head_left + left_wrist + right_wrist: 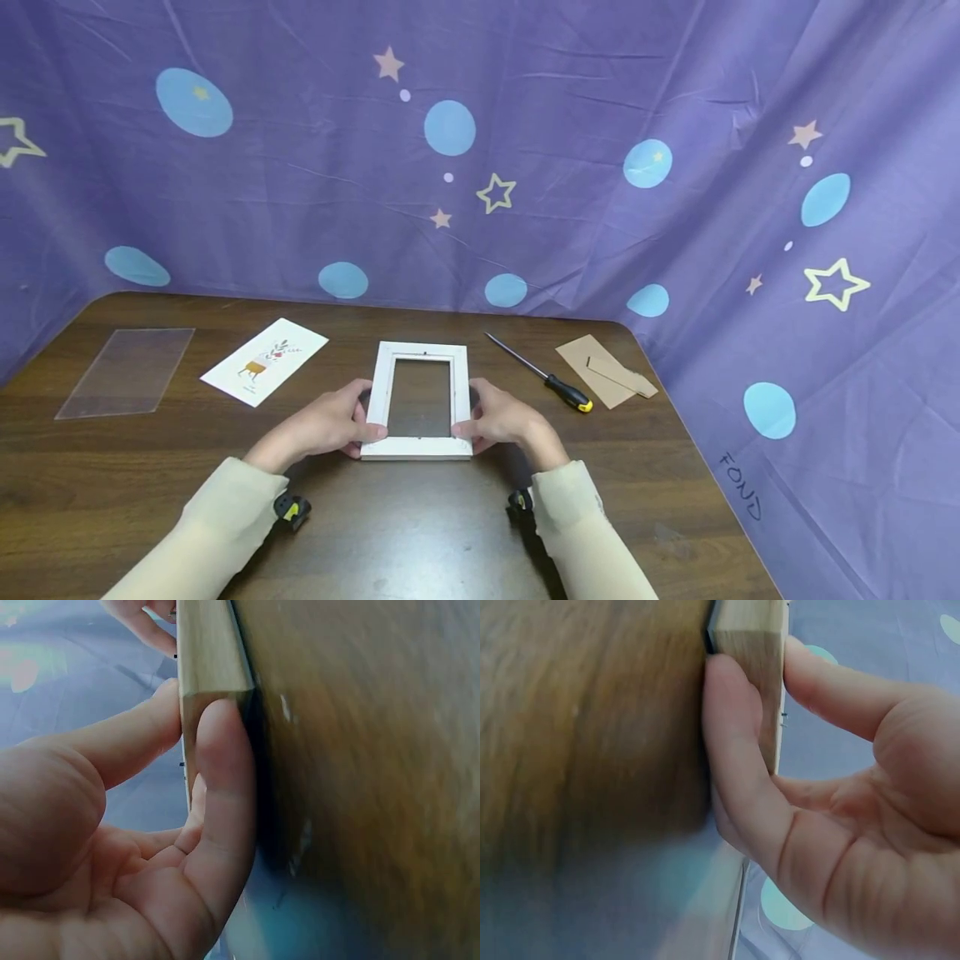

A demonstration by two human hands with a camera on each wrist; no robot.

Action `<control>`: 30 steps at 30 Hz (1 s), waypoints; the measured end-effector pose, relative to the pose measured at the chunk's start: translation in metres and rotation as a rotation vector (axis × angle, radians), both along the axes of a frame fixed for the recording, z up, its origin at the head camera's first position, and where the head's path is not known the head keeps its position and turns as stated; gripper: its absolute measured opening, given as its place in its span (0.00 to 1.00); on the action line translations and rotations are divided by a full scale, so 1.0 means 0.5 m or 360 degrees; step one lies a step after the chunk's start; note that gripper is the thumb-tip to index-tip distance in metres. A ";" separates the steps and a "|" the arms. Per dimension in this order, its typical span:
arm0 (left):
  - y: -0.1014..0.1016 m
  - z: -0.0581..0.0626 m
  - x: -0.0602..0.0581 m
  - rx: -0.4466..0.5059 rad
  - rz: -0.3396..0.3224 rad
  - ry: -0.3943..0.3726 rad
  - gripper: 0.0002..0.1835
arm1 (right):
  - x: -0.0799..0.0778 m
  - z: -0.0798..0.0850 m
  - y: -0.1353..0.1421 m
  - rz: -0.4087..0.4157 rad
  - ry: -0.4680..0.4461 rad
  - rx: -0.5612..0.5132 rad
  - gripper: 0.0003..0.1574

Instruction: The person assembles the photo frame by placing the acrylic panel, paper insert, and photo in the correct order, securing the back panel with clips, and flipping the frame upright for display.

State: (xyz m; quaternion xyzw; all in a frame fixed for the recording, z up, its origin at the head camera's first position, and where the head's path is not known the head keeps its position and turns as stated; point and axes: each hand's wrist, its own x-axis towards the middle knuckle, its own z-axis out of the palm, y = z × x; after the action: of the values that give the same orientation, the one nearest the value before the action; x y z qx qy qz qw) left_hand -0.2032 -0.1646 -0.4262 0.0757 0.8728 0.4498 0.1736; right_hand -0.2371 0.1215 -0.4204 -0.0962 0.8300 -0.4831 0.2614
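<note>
A white picture frame (pixel 416 448) with a hollow middle is in front of the person in the head view, the brown table showing through its opening. On its left side the left hand (pixel 333 423) grips the border, thumb on top and fingers against the outer edge. Opposite, the right hand (pixel 506 417) holds the right border the same way. Both wrist views show the frame's side edge (pixel 214 652) as pale wood, with fingertips pressed along it. Small dark tabs stick out from the frame's upper face in the right wrist view.
On the table (pixel 420 517) at left lie a clear sheet (pixel 127 375) and a white card (pixel 266 362) with a printed picture. To the right are a screwdriver (pixel 551 382) and a brown backing board (pixel 600 367) with a small stand piece. A purple curtain (pixel 555 100) hangs behind.
</note>
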 end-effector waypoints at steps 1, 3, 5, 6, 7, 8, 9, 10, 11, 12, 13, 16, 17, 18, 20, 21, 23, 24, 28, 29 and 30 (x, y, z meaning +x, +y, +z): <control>0.003 0.000 0.003 0.0017 -0.0002 -0.0011 0.48 | 0.001 0.001 0.003 0.0009 -0.0010 0.0004 0.55; 0.008 0.001 0.007 0.0033 -0.0003 -0.0026 0.49 | 0.003 0.003 0.010 0.0022 -0.0029 0.0009 0.55; 0.013 0.001 0.011 0.0052 0.0005 -0.0040 0.50 | 0.003 0.003 0.016 0.0036 -0.0051 -0.0005 0.54; 0.016 0.000 0.012 0.0065 0.0005 -0.0042 0.50 | 0.003 0.003 0.019 0.0040 -0.0061 -0.0005 0.54; 0.018 0.000 0.014 0.0073 0.0009 -0.0047 0.50 | 0.003 0.003 0.022 0.0047 -0.0068 -0.0007 0.53; 0.020 0.000 0.015 0.0081 0.0014 -0.0051 0.50 | 0.003 0.003 0.024 0.0055 -0.0074 -0.0005 0.53; 0.022 -0.001 0.016 0.0087 0.0018 -0.0056 0.50 | 0.003 0.003 0.027 0.0064 -0.0075 -0.0001 0.53; 0.024 -0.001 0.017 0.0095 0.0022 -0.0059 0.50 | 0.003 0.002 0.029 0.0067 -0.0084 -0.0003 0.53; 0.025 -0.001 0.018 0.0100 0.0024 -0.0061 0.50 | 0.003 0.002 0.031 0.0070 -0.0087 0.0005 0.53; 0.027 -0.001 0.020 0.0099 0.0024 -0.0062 0.51 | 0.004 0.002 0.033 0.0070 -0.0090 0.0008 0.53; 0.028 -0.001 0.021 0.0098 0.0025 -0.0063 0.51 | 0.004 0.002 0.034 0.0073 -0.0094 0.0009 0.53; 0.031 0.000 0.025 0.0086 0.0026 -0.0068 0.52 | 0.003 0.002 0.036 0.0068 -0.0112 0.0005 0.53; 0.032 0.001 0.026 0.0079 0.0027 -0.0070 0.52 | 0.003 0.002 0.037 0.0068 -0.0116 0.0008 0.54; 0.032 0.001 0.027 0.0069 0.0023 -0.0066 0.52 | 0.002 0.003 0.037 0.0069 -0.0122 0.0007 0.54; 0.031 0.003 0.028 0.0046 0.0023 -0.0067 0.52 | 0.001 0.001 0.037 0.0077 -0.0131 0.0003 0.56; 0.030 0.003 0.029 0.0038 0.0025 -0.0071 0.52 | 0.001 0.001 0.036 0.0080 -0.0135 0.0001 0.56; 0.028 0.004 0.030 0.0020 0.0018 -0.0068 0.53 | 0.001 -0.001 0.035 0.0092 -0.0138 0.0002 0.57; 0.026 0.005 0.031 0.0012 0.0016 -0.0068 0.53 | 0.001 -0.001 0.035 0.0101 -0.0135 0.0000 0.57; 0.027 0.002 0.031 0.0016 0.0021 -0.0077 0.53 | 0.003 -0.003 0.039 0.0136 -0.0124 0.0007 0.54; 0.028 0.001 0.031 0.0017 0.0019 -0.0077 0.53 | 0.004 -0.002 0.041 0.0143 -0.0120 0.0009 0.53; 0.028 0.000 0.030 0.0019 0.0019 -0.0078 0.53 | 0.004 -0.001 0.042 0.0146 -0.0117 0.0018 0.54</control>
State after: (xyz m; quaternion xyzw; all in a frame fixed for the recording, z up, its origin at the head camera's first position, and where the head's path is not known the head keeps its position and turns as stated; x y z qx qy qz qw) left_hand -0.1880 -0.1504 -0.4260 0.0606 0.8661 0.4577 0.1917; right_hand -0.2349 0.1428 -0.4210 -0.1149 0.8173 -0.4691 0.3143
